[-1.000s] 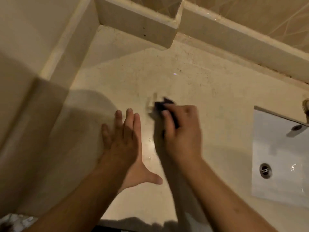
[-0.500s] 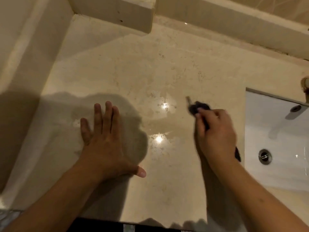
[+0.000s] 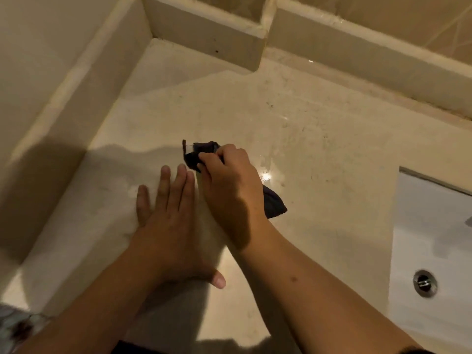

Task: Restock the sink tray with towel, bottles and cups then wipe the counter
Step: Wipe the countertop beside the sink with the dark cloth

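Note:
My right hand [image 3: 229, 185] presses a small dark cloth [image 3: 196, 154] onto the beige stone counter [image 3: 319, 149], near its middle. The cloth sticks out in front of my fingers, and a second corner shows behind my wrist on the right. Flat on the counter just left of it lies my left hand [image 3: 168, 213], fingers together, thumb spread toward me, nothing in it. No tray, towel, bottles or cups are in view.
A white sink basin [image 3: 434, 238] with a metal drain [image 3: 424, 282] is set into the counter at the right. A raised beige ledge [image 3: 204, 39] runs along the back, and a wall ledge [image 3: 63, 111] along the left. Patterned fabric [image 3: 15, 325] shows at the bottom left.
My right hand swept the cloth right toward the sink, then back left next to my left hand. My left hand stayed flat on the counter. The camera view shifted.

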Available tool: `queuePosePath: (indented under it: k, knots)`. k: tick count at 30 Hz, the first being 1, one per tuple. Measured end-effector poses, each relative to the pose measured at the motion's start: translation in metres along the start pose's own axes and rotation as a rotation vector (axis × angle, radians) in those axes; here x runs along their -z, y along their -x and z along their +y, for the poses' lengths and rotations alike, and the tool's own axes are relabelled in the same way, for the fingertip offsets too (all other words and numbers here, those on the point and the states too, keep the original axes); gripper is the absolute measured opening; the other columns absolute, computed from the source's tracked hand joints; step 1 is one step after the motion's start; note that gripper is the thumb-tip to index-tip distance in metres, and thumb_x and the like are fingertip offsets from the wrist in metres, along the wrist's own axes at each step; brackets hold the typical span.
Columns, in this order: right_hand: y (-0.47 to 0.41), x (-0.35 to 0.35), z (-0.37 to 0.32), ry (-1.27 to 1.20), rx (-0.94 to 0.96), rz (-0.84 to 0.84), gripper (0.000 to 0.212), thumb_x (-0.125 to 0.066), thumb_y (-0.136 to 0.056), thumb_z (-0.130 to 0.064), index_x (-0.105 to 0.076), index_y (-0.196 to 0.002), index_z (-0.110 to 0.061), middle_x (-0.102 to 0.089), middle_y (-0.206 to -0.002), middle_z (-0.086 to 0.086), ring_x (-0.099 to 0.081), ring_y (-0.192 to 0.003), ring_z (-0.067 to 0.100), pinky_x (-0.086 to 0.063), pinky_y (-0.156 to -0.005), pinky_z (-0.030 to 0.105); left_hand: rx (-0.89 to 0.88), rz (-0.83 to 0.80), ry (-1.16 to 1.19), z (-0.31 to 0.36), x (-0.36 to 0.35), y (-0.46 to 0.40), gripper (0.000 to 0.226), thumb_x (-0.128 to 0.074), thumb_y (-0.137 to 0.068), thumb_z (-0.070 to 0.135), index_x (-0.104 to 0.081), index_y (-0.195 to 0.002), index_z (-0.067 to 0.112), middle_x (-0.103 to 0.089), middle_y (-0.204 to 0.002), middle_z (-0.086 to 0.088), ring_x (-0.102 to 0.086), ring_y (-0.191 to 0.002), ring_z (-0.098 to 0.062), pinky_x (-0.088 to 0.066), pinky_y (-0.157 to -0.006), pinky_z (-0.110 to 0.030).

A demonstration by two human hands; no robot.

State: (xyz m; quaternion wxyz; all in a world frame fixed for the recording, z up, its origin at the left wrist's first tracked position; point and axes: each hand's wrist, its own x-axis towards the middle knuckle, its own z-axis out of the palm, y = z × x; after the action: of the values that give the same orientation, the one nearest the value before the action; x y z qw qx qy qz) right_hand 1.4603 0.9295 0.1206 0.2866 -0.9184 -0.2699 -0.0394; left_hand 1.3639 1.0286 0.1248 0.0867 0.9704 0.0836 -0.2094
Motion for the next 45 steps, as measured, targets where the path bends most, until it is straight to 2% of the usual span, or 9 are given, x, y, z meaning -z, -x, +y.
queuePosePath:
  k: [9, 16, 23, 26, 28, 32, 36, 41, 45]
  knots:
    - [0.039, 0.065, 0.097, 0.144, -0.102, 0.088, 0.021, -0.063, -0.097, -0.028, -0.070, -0.109, -0.013, -0.058, -0.098, 0.011, -0.054, -0.080, 0.028, -0.046, -0.054, 0.036, -0.031, 0.020, -0.019, -0.002, 0.004, 0.004, 0.179, -0.037, -0.011, 0.109, 0.029, -0.149, 0.017, 0.032, -0.159, 0.001, 0.032, -0.144, -0.023, 0.021, -0.112, -0.047]
    - [0.081, 0.132, 0.171, 0.263, -0.459, 0.154, 0.030, -0.053, -0.102, -0.029, -0.065, -0.121, -0.011, -0.054, -0.106, 0.016, -0.053, -0.091, 0.032, -0.035, -0.067, 0.031, -0.043, 0.048, 0.034, -0.004, 0.002, 0.006, 0.178, -0.042, -0.012, 0.108, 0.031, -0.148, 0.020, 0.032, -0.159, 0.004, 0.037, -0.141, -0.019, 0.017, -0.114, -0.056]
    - [0.082, 0.104, 0.073, -0.004, -0.502, 0.312, 0.028, -0.052, -0.102, -0.030, -0.065, -0.122, -0.017, -0.049, -0.111, -0.003, -0.055, -0.100, 0.014, -0.039, -0.083, 0.018, 0.017, 0.136, 0.147, 0.011, -0.013, 0.049, 0.155, -0.056, -0.039, 0.095, 0.023, -0.149, 0.018, 0.026, -0.159, -0.001, 0.030, -0.144, -0.026, 0.007, -0.115, -0.062]
    - [0.072, 0.060, 0.000, -0.102, -0.312, 0.223, 0.025, -0.054, -0.101, -0.027, -0.068, -0.120, -0.018, -0.050, -0.106, -0.003, -0.053, -0.096, 0.014, -0.041, -0.076, 0.019, 0.118, 0.114, 0.213, 0.032, -0.026, 0.073, 0.166, -0.045, -0.027, 0.101, 0.029, -0.146, 0.013, 0.031, -0.156, -0.006, 0.032, -0.142, -0.030, 0.010, -0.111, -0.054]
    - [0.075, 0.030, -0.036, -0.072, -0.184, 0.091, 0.025, -0.054, -0.101, -0.027, -0.068, -0.120, -0.018, -0.054, -0.107, 0.001, -0.051, -0.095, 0.015, -0.045, -0.071, 0.024, 0.169, 0.046, 0.248, 0.037, -0.035, 0.079, 0.171, -0.060, -0.025, 0.094, 0.036, -0.140, 0.013, 0.035, -0.153, -0.006, 0.034, -0.139, -0.029, 0.007, -0.114, -0.052]
    - [0.104, 0.011, -0.035, 0.087, -0.081, -0.046, 0.025, -0.056, -0.101, -0.027, -0.069, -0.119, -0.015, -0.059, -0.106, 0.009, -0.052, -0.095, 0.025, -0.050, -0.066, 0.041, 0.156, -0.036, 0.204, 0.030, -0.042, 0.080, 0.175, -0.063, -0.021, 0.092, 0.036, -0.142, 0.013, 0.041, -0.152, -0.010, 0.042, -0.137, -0.033, 0.010, -0.115, -0.056]
    - [0.138, 0.051, 0.022, 0.178, -0.184, 0.047, 0.026, -0.059, -0.099, -0.029, -0.069, -0.120, -0.017, -0.058, -0.106, 0.009, -0.053, -0.095, 0.023, -0.045, -0.063, 0.031, 0.098, -0.090, 0.169, 0.031, -0.037, 0.082, 0.179, -0.037, -0.004, 0.104, 0.045, -0.137, 0.018, 0.053, -0.142, -0.017, 0.053, -0.127, -0.037, 0.016, -0.110, -0.059]
    - [0.181, 0.127, 0.099, 0.300, -0.625, 0.128, 0.028, -0.051, -0.103, -0.026, -0.065, -0.121, -0.010, -0.054, -0.111, 0.017, -0.055, -0.098, 0.036, -0.040, -0.077, 0.034, 0.009, -0.071, 0.167, 0.023, -0.036, 0.088, 0.176, -0.040, -0.008, 0.103, 0.041, -0.141, 0.022, 0.053, -0.141, -0.022, 0.053, -0.125, -0.042, 0.017, -0.108, -0.065]
    - [0.162, 0.112, 0.059, 0.199, -0.641, 0.215, 0.027, -0.052, -0.103, -0.026, -0.066, -0.121, -0.012, -0.057, -0.114, 0.014, -0.057, -0.102, 0.028, -0.036, -0.083, 0.025, -0.072, -0.041, 0.146, 0.021, -0.041, 0.092, 0.171, -0.049, -0.022, 0.101, 0.041, -0.142, 0.017, 0.051, -0.145, -0.015, 0.051, -0.129, -0.035, 0.018, -0.110, -0.064]
